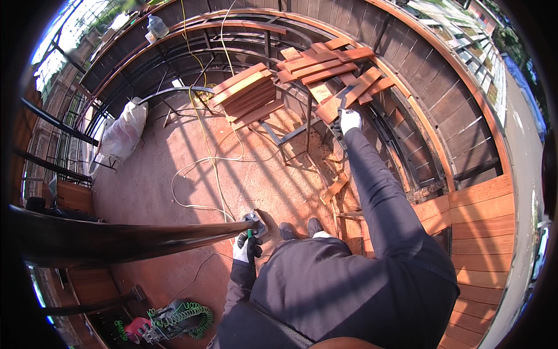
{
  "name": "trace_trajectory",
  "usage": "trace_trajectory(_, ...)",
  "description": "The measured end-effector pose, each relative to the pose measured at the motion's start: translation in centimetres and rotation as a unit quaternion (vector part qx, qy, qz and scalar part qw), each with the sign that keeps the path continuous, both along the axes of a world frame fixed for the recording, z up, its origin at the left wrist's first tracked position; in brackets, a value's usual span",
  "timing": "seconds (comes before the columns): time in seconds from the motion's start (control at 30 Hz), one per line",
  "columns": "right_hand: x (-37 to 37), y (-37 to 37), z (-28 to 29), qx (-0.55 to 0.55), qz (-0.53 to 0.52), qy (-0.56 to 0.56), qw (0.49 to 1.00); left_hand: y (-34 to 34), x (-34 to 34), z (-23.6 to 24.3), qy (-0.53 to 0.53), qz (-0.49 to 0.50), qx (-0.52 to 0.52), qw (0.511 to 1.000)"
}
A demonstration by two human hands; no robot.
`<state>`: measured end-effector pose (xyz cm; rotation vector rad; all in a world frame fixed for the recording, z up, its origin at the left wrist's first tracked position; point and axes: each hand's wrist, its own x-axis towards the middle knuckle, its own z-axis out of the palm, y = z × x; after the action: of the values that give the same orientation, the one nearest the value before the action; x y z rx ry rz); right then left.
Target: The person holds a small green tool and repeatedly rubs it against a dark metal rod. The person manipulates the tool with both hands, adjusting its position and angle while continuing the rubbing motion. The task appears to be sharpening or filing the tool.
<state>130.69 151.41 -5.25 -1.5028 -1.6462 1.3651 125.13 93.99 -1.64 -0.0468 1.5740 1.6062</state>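
Observation:
My right arm reaches forward to reddish-brown boards (328, 107) stacked on a metal stand. My right hand (350, 120), in a white and dark work glove, is closed around a dark, narrow tool (344, 98) lying over a board; its kind is unclear. Low and near my body, my left hand (247, 248), gloved alike, has its fingers closed around a small item with a green part (250, 233). Just beyond it sits a grey metal piece (256, 223) at the end of a dark post (133, 235), which partly hides that area.
A neat board stack (247, 93) stands ahead. Yellow and white cords (216, 157) wind across the floor (157, 174). A white sack (123, 132) is at left. A coiled green hose (189, 320) lies lower left. Curved wooden bench framing (430, 139) rings the right side.

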Motion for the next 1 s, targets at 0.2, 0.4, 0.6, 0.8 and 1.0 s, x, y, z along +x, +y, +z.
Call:
trace_trajectory(0.2, 2.7, -0.8, 2.1, 0.338, -0.018, -0.187, 0.922, 2.8, 0.8, 2.7, -0.015, -0.030, 0.051, 0.998)
trace_trajectory(0.4, 3.1, -20.0, 15.3, -0.191, 0.243, 0.410, 0.858, 0.2, 1.1, 6.7, 0.013, 0.032, 0.199, 0.979)
trace_trajectory(0.6, 5.5, -38.3, 20.2, -0.229, 0.479, 0.306, 0.791, -2.2, 0.5, 15.0, 0.065, -0.033, 0.250, 0.965)
trace_trajectory(0.8, 6.7, -47.1, 22.2, -0.371, 0.540, 0.247, 0.714, -8.1, 1.5, 17.7, 0.039, -0.066, 0.352, 0.933)
trace_trajectory(1.0, 7.0, -51.8, 19.8, -0.453, 0.553, 0.311, 0.626, -11.8, 3.9, 17.7, 0.078, 0.118, 0.239, 0.961)
